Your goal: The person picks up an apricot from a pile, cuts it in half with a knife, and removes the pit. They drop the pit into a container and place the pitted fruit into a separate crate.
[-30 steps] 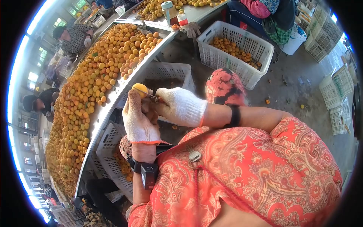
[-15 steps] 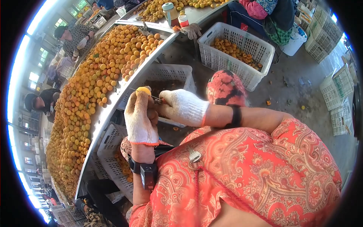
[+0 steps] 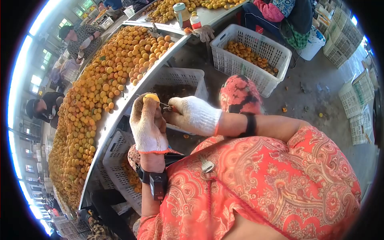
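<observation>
In a white knitted glove, my left hand [image 3: 148, 126] holds a yellow-orange apricot [image 3: 152, 97] at its fingertips. My right hand [image 3: 192, 114], gloved the same way, is closed around the handle of a small tool [image 3: 167, 108]. The tool's thin metal end points at the apricot; whether it touches the fruit I cannot tell. Both hands are above a white crate [image 3: 180, 76] with dark contents. A metal table edge [image 3: 132, 90] runs to the left of them, with a large heap of apricots [image 3: 92, 88] beyond it.
A white crate [image 3: 280, 60] of apricot pieces stands at upper right. Another crate [image 3: 116, 160] is below the table at left. A jar [image 3: 182, 15] and a glove [image 3: 205, 33] lie near the table's corner. Several people are around, one [image 3: 78, 40] at upper left.
The tool's thin metal end now shows between my hands, where it was less visible before. My hands have barely moved.
</observation>
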A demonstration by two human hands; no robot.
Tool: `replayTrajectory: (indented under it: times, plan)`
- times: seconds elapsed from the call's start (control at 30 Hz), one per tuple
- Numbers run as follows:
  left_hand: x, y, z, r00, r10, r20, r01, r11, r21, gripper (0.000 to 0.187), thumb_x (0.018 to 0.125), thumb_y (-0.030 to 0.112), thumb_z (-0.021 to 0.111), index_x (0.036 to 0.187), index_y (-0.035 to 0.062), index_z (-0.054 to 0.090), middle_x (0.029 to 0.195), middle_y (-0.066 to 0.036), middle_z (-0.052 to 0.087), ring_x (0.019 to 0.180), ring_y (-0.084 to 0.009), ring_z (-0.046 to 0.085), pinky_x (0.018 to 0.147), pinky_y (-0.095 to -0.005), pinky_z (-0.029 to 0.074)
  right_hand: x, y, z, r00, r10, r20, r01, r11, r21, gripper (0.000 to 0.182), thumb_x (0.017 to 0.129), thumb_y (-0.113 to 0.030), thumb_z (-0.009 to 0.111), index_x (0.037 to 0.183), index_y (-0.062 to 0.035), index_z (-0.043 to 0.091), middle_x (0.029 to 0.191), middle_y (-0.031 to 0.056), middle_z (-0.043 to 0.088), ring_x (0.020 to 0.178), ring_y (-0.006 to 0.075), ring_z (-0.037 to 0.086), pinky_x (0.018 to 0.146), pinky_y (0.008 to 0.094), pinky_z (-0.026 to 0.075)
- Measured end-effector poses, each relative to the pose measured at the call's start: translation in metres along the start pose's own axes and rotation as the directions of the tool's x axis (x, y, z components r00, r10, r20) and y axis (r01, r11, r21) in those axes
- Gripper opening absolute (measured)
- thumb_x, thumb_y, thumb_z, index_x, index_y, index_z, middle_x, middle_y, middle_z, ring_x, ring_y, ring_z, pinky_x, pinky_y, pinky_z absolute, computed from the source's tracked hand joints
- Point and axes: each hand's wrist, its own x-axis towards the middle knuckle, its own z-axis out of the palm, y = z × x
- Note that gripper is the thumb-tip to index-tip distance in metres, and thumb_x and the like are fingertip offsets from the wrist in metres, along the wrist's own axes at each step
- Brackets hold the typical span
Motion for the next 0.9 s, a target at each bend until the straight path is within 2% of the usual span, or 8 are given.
replayTrajectory:
  times: [0.17,0.4,0.47,0.6,0.67,0.7,0.77,0.9]
  plan:
    - [0.001,-0.006,-0.002,0.997,-0.072,-0.039,0.065,0.986,-0.156,0.019,0.094,0.029,0.069,0.099,0.0108,0.064,0.07,0.006,0.051,0.05,-0.0031,0.039,0.043,-0.0192,0.027,0.0,-0.002,0.002,1.0,-0.014,-0.021,0.014,1.0,-0.003,0.029,0.09,-0.031,0.06,0.086,-0.0018,0.061,0.081,0.0229,0.066,0.082,0.0417,0.066,0.071,0.0472,0.052]
    - [0.0,-0.008,-0.004,0.998,-0.064,-0.008,0.062,0.985,-0.164,0.019,0.093,0.028,0.07,0.1,0.0115,0.064,0.069,0.006,0.052,0.049,-0.0038,0.039,0.043,-0.0204,0.027,-0.002,0.0,0.003,0.999,-0.016,-0.03,0.015,1.0,-0.021,0.028,0.089,-0.029,0.06,0.087,-0.0019,0.06,0.081,0.0221,0.067,0.082,0.0413,0.066,0.071,0.0471,0.053]
    - [-0.003,-0.006,0.003,0.997,-0.057,-0.059,0.05,0.992,-0.114,0.018,0.093,0.027,0.07,0.1,0.0115,0.064,0.07,0.005,0.053,0.05,-0.0037,0.04,0.044,-0.0207,0.027,-0.003,0.0,0.001,0.999,-0.018,-0.03,0.018,1.0,-0.013,0.028,0.089,-0.029,0.06,0.087,-0.0018,0.06,0.082,0.0221,0.067,0.082,0.0414,0.066,0.071,0.0471,0.053]
    - [-0.001,-0.008,0.005,0.998,-0.033,-0.051,0.028,0.995,-0.093,0.017,0.094,0.026,0.069,0.102,0.0114,0.064,0.071,0.006,0.053,0.051,-0.0025,0.04,0.044,-0.0196,0.027,-0.004,-0.002,-0.003,1.0,-0.014,-0.027,0.014,1.0,0.012,0.028,0.089,-0.029,0.061,0.087,-0.0014,0.061,0.082,0.0225,0.067,0.083,0.0417,0.066,0.072,0.0474,0.052]
    - [-0.001,-0.008,0.011,0.993,0.085,-0.084,-0.085,0.996,0.007,0.017,0.095,0.023,0.066,0.106,0.0101,0.064,0.072,0.006,0.053,0.052,-0.0011,0.04,0.044,-0.018,0.027,-0.003,-0.001,-0.003,1.0,-0.011,-0.027,0.012,1.0,0.013,0.028,0.089,-0.029,0.061,0.087,-0.0012,0.061,0.082,0.0226,0.067,0.083,0.0418,0.066,0.072,0.0474,0.052]
    - [-0.001,-0.008,0.012,0.993,0.085,-0.083,-0.084,0.996,0.008,0.017,0.095,0.023,0.066,0.106,0.0101,0.064,0.072,0.006,0.053,0.052,-0.0011,0.04,0.044,-0.018,0.027,-0.003,0.001,-0.002,0.999,-0.035,-0.038,0.035,0.999,0.003,0.028,0.091,-0.029,0.062,0.088,-0.0011,0.059,0.08,0.0231,0.065,0.08,0.0419,0.066,0.068,0.0464,0.051]
    - [-0.002,-0.006,0.013,0.974,0.228,-0.008,-0.226,0.967,0.116,0.02,0.097,0.023,0.063,0.11,0.008,0.063,0.072,0.007,0.051,0.052,-0.0001,0.039,0.043,-0.0166,0.026,-0.002,0.002,-0.002,0.997,-0.058,-0.049,0.058,0.998,-0.007,0.028,0.092,-0.028,0.063,0.089,-0.0011,0.057,0.078,0.0235,0.064,0.078,0.042,0.066,0.063,0.0454,0.05]
    - [-0.001,-0.001,0.009,0.993,0.119,0.014,-0.12,0.99,0.072,0.021,0.098,0.024,0.061,0.11,0.0064,0.063,0.073,0.006,0.05,0.05,-0.0003,0.037,0.042,-0.016,0.025,-0.002,0.001,-0.002,0.996,-0.061,-0.068,0.059,0.998,-0.031,0.028,0.093,-0.029,0.063,0.089,-0.0012,0.057,0.077,0.0227,0.064,0.078,0.0417,0.066,0.063,0.0457,0.051]
